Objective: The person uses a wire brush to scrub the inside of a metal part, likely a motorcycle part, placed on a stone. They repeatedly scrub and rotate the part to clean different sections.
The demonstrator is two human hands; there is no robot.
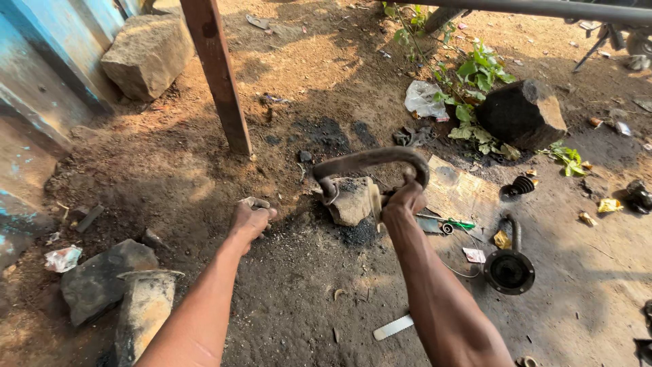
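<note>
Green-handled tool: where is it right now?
In the head view the green-handled tool lies on the dirt just right of the right hand, beside the flattened cardboard and above the round black part.

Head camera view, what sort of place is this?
Probably an open-air roadside repair yard: bare oil-stained dirt ground, scattered greasy metal parts like a round black hub, and the right hand gripping a curved iron bar over a stone block.

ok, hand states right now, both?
Left hand: closed in a fist on the dirt ground, holding nothing visible.
Right hand: closed around the curved metal bar.
</note>
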